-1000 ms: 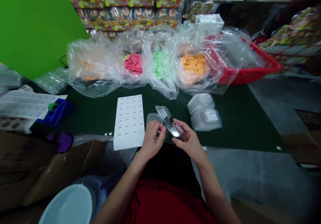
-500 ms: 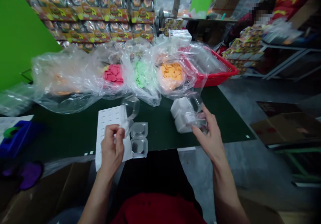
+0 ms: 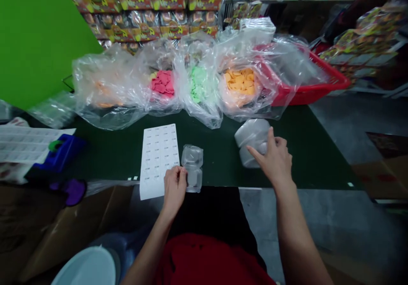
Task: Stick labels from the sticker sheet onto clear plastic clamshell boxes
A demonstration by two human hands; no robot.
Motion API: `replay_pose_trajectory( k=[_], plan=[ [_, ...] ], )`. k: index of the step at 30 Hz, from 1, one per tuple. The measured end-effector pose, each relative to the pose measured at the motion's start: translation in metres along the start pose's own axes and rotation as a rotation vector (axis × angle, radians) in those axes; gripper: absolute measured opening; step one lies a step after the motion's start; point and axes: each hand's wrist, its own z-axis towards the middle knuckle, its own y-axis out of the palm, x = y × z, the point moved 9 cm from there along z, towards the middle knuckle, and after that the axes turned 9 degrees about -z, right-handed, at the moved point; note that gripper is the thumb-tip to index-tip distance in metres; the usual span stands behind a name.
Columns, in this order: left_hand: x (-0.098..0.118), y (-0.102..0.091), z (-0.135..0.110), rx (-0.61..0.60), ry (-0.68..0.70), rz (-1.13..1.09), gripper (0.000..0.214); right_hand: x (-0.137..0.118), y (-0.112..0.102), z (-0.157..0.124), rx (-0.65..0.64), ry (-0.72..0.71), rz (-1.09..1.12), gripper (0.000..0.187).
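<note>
My right hand point(image 3: 276, 161) had settled over the stacked, squarish clear plastic boxes point(image 3: 250, 132) — spread, presumably to steady them; my left hand point(image 3: 175, 185) bunched beside an open, clear plastic clamshell point(image 3: 193, 155) — pinch unclear.

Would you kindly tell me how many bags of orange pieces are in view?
2: the left orange bag lies left of the pink pieces; the right orange bag lies between the green pieces and the red basket. Others may be hidden behind crumpled plastic.

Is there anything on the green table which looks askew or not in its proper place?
The label sheet by the left hand looks slightly askew: its lower end sticks out past the front edge of the table.
</note>
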Motion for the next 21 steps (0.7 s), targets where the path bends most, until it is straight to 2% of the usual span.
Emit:
replay_pose_trajectory(
  k=[3,5,6,8,10,15,18,21],
  plan=[
    [0.0,-0.006,0.002,0.075,0.113,0.168,0.024,-0.004,0.0,-0.002,0.011,-0.052,0.0,0.096],
    [0.001,-0.011,0.0,0.143,0.155,0.195,0.013,-0.006,-0.001,-0.005,0.042,-0.064,0.0,0.094],
    [0.002,-0.011,-0.001,0.165,0.173,0.198,0.015,-0.006,-0.002,-0.006,0.056,-0.061,0.004,0.092],
    [0.004,-0.005,-0.003,0.144,0.209,0.197,0.021,-0.005,-0.001,-0.007,0.058,-0.053,0.023,0.09],
    [0.008,0.006,-0.003,0.069,0.246,0.187,0.018,-0.001,0.001,-0.007,0.025,-0.043,0.058,0.09],
    [0.018,0.025,0.004,-0.004,0.307,0.204,0.017,0.009,0.003,-0.01,0.035,-0.032,0.143,0.101],
    [0.02,0.023,0.006,0.015,0.326,0.21,0.02,0.009,0.003,-0.016,0.092,-0.059,0.243,0.091],
    [0.013,0.015,0.008,0.056,0.301,0.161,0.024,0.006,0.002,-0.019,0.139,-0.066,0.26,0.087]
  ],
)
